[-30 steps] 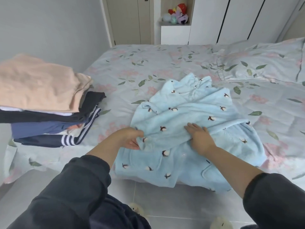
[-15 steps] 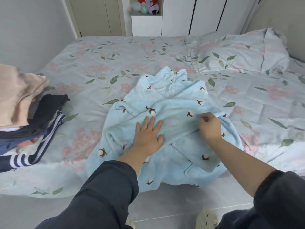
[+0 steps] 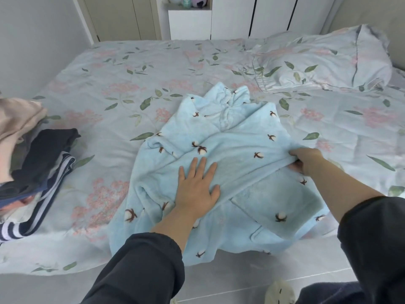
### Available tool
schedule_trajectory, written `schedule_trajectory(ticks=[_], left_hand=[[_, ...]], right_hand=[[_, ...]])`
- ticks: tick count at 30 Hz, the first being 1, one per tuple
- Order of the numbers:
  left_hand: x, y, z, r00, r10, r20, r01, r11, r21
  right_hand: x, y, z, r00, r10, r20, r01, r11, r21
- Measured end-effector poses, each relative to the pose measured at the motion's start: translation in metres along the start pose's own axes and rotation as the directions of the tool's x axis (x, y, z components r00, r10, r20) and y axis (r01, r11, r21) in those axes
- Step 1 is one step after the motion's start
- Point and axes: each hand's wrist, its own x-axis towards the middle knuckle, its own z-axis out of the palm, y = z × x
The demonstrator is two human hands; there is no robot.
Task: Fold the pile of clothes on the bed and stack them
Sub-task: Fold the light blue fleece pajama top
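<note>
**A:** Floral-print bedsheet point(image 3: 131, 69) fills the head view, pink blossoms and green leaves, with a matching floral pillow point(image 3: 328, 62) at the far right.

**B:** And centre stage, near the bed's front edge, lies the light blue fleece garment point(image 3: 236, 150) dotted with cotton bolls. Its lower part droops over the edge toward the grey tiled floor point(image 3: 241, 277).

**A:** Left hand point(image 3: 197, 185) lies flat on it, fingers straight and spread, pressing the fabric down.

**B:** Right hand point(image 3: 306, 161) is at the garment's right side, fingers curled, pinching a folded edge.

**A:** The dark left sleeve point(image 3: 142, 270) crosses the near hem and hides part of it.

**B:** Well apart on the left is the stack of folded clothes point(image 3: 32, 154), beige on top, navy and striped pieces beneath, cut off by the frame.

**A:** Behind the bed, white wardrobe doors point(image 3: 274, 16). Bottom edge, a pale slipper point(image 3: 279, 292) on the tiles.
</note>
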Motion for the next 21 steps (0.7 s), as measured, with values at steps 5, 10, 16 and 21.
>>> schedule_trajectory(ticks=[5,10,16,21], left_hand=[[0.001,0.002,0.001,1.000,-0.001,0.006,0.001,1.000,0.006],[0.001,0.001,-0.001,1.000,-0.005,0.007,0.005,1.000,0.015],[0.000,0.001,-0.001,1.000,0.005,0.021,-0.005,1.000,0.015],[0.000,0.000,-0.003,1.000,0.006,0.020,-0.006,1.000,0.001]], right_hand=[[-0.045,-0.019,0.016,0.927,-0.366,0.084,0.183,0.245,-0.952],[-0.089,0.002,0.077,0.374,-0.761,0.530,0.729,-0.113,-0.675],[-0.050,0.025,0.075,0.698,-0.420,0.580,0.645,0.018,-0.764],[-0.060,0.015,0.100,0.676,-0.556,0.483,0.589,0.013,-0.808]])
